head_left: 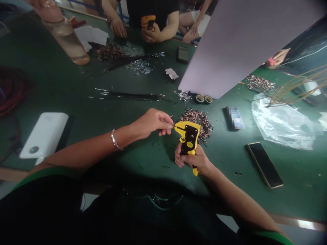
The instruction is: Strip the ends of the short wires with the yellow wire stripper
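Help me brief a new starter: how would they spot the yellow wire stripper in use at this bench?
Find the green workbench, then the heap of cut wires near its front edge. Right beside it, the person's right hand grips a yellow-and-black wire stripper, nose toward the left hand. The other yellow tool is across the bench, in a co-worker's hands.

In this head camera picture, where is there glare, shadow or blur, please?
In the head view, glare whitens the clear plastic bag, a dark shadow lies over the near part of the green table mat, and the small packet is pixelated.
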A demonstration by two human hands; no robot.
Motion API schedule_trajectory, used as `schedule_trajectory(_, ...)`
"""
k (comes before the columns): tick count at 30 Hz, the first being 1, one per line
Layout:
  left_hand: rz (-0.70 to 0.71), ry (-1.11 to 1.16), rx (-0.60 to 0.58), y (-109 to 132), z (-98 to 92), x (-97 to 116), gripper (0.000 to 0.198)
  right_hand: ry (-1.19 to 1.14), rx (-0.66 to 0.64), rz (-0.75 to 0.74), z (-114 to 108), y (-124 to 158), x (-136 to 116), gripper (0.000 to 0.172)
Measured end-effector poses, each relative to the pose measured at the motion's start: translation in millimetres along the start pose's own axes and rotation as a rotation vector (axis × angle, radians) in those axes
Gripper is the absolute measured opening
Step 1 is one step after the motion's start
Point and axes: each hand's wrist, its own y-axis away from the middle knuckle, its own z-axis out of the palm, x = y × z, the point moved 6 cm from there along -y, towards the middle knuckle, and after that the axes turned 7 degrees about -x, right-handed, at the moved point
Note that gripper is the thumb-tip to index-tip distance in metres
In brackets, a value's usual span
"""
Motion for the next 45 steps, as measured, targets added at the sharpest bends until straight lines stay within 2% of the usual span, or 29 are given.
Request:
schedule_trajectory(15,0.007,-0.061,-0.043,-7.8,-8.1,-7.2,0.010,0.022,0.154,0.038,-5.7,-1.6,8.1,0.015)
schedule_trajectory(22,0.002,-0.078,-0.012,-9.7,-11.5,-8.8,0.006,0.033,0.216,0.025,-8.1,-5.2,14.4,0.013)
schedule_trajectory(33,0.016,-0.114,-0.010,-9.0,-11.5,-8.6,0.007,-0.047,0.099,-0.017,-7.1,-3.2,6.7,0.022)
schedule_trajectory(45,0.026,-0.077,-0.004,-8.1,-10.4,-8.1,0.009,-0.017,0.027,0.032,-3.5,-2.9,5.5,0.023)
